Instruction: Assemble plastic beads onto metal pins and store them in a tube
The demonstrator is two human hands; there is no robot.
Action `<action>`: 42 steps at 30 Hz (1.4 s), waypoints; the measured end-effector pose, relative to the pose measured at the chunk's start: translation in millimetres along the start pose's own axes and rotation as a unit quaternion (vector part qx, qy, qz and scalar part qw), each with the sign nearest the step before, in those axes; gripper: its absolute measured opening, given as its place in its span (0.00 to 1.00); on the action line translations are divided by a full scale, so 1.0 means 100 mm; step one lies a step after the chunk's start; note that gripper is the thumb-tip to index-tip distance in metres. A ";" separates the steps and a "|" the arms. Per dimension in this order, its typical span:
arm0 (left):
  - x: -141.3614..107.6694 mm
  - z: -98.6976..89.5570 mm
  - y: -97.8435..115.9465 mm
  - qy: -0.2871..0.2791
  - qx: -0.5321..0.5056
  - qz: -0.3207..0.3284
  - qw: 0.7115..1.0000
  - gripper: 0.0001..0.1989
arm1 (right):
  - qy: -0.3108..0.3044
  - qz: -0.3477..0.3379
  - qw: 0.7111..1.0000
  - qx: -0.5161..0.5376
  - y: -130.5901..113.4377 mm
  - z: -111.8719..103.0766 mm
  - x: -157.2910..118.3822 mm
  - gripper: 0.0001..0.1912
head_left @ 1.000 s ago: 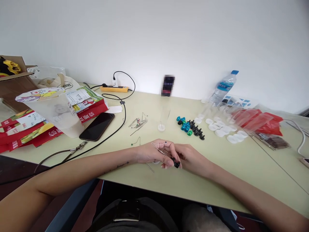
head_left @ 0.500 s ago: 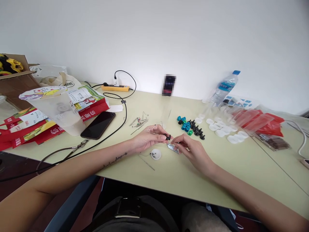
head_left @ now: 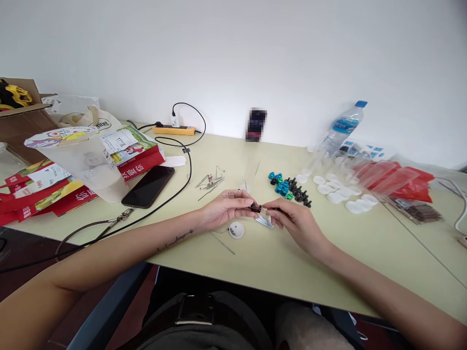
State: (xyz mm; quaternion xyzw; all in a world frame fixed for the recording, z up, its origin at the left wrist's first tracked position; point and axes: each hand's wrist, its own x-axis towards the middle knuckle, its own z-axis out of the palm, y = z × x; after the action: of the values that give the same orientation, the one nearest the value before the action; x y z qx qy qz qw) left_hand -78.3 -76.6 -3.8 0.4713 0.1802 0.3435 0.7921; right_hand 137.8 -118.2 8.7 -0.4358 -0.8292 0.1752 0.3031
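My left hand (head_left: 233, 209) pinches a small black part (head_left: 256, 208) between thumb and fingers. A thin pale wire or pin (head_left: 229, 196) shows by its fingers. From the other side, my right hand (head_left: 294, 218) is closed, fingertips close to the black part; what they hold, if anything, is too small to make out. Beneath the fingertips lies a ridged silvery-white piece (head_left: 263, 221). A small round white cap (head_left: 237, 231) with several tiny dark bits rests nearer the table edge, beside a thin metal rod (head_left: 226, 246).
Several metal pins (head_left: 211, 182) lie beyond my left hand. Blue, green and black small parts (head_left: 282, 187) sit behind my right hand, with white discs (head_left: 339, 193) farther right. At left are a phone (head_left: 148, 187), a plastic cup (head_left: 91, 167) and a black cable (head_left: 160, 210).
My right hand's fingertips have shifted slightly and now come up level with the black part. My left hand keeps its pinch. The whole view has moved slightly.
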 end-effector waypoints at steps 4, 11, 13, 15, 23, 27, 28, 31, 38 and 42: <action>-0.01 0.01 -0.02 0.001 -0.004 0.004 1.000 0.09 | -0.005 -0.063 0.992 -0.105 0.00 -0.01 -0.03 0.21; -0.01 0.03 -0.02 0.013 0.006 0.005 1.000 0.10 | -0.021 -0.044 0.991 -0.126 -0.08 -0.03 -0.04 0.20; -0.01 0.03 -0.03 0.010 0.003 0.001 1.000 0.10 | -0.020 -0.052 0.991 -0.122 -0.10 -0.05 -0.02 0.17; -0.02 0.03 -0.04 0.005 0.005 -0.004 1.000 0.10 | -0.009 -0.069 0.991 -0.118 -0.12 -0.07 0.00 0.12; -0.02 0.07 -0.11 0.035 -0.008 0.027 0.999 0.11 | 0.003 -0.108 0.989 -0.104 -0.10 -0.07 0.00 0.10; -0.03 0.14 -0.14 0.096 0.002 0.111 0.989 0.09 | -0.007 -0.097 0.989 -0.107 -0.07 -0.08 0.00 0.09; -0.04 0.15 -0.14 0.120 0.012 0.134 0.984 0.09 | -0.013 -0.098 0.989 -0.108 -0.06 -0.08 0.00 0.09; -0.03 0.14 -0.17 0.201 0.058 0.179 0.961 0.09 | -0.024 -0.101 0.989 -0.109 -0.05 -0.07 0.00 0.08; 0.06 -0.03 -0.16 0.243 0.085 0.176 0.950 0.10 | -0.033 -0.102 0.988 -0.109 -0.05 -0.07 0.01 0.09; 0.15 -0.22 -0.04 0.241 0.108 0.205 0.943 0.11 | -0.029 -0.106 0.988 -0.104 -0.03 -0.08 0.01 0.09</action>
State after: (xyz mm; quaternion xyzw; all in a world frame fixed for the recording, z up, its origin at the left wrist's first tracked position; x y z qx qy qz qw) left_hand -79.7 -53.0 -17.3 0.4840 0.3014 0.5798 0.5820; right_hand 140.4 -118.8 17.4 -0.3693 -0.8929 0.0676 0.2484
